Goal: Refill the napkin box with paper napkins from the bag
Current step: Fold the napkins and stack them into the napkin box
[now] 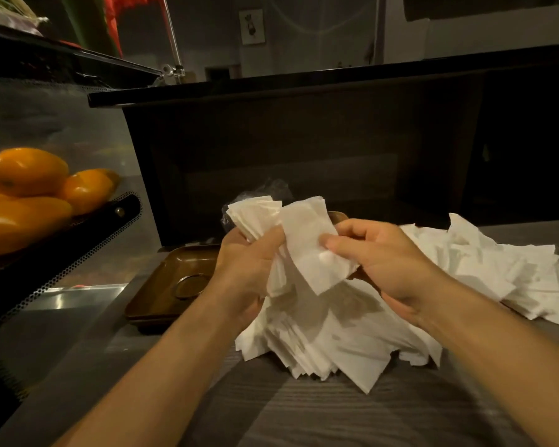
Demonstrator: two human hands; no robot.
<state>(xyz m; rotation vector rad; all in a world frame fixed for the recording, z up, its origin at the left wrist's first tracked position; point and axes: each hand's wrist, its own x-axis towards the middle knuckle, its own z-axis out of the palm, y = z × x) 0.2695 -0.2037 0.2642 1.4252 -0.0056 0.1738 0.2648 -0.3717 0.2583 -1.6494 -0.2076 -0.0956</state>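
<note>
1. A person's left hand (pixel 250 253) grips a fanned bundle of napkins (pixel 255 214) above a grey wood-grain desk (pixel 304 414), the grip closed around the bundle's lower end, thumb across the front.

2. The right hand (pixel 378 256) pinches a single napkin (pixel 313 246) between thumb and fingers, its grip narrow on the sheet's right edge; the sheet hangs tilted, its upper end touching the bundle.

3. Under both hands, at the centre of the view, a loose pile of napkins (pixel 320 337) lies on the desk, the sheets overlapping at mixed angles.

4. A second spread of napkins (pixel 497 269) covers the desk toward 3 o'clock, touching or just beside the central pile; the seam between them is hidden by the right wrist.

5. Crumpled clear plastic, apparently the bag (pixel 271 188), shows behind the bundle at 12 o'clock, mostly hidden.

6. A brown tray (pixel 162 285) sits at 9 o'clock of the hands, a round ring-like item on it; what it is cannot be told.

7. Orange fruit (pixel 29 195) fills a dark perforated basket (pixel 88 253) at far 9 o'clock.

8. A dark counter front (pixel 304 140) rises behind the desk at 12 o'clock. Whether any of these is the napkin box cannot be told.
</note>
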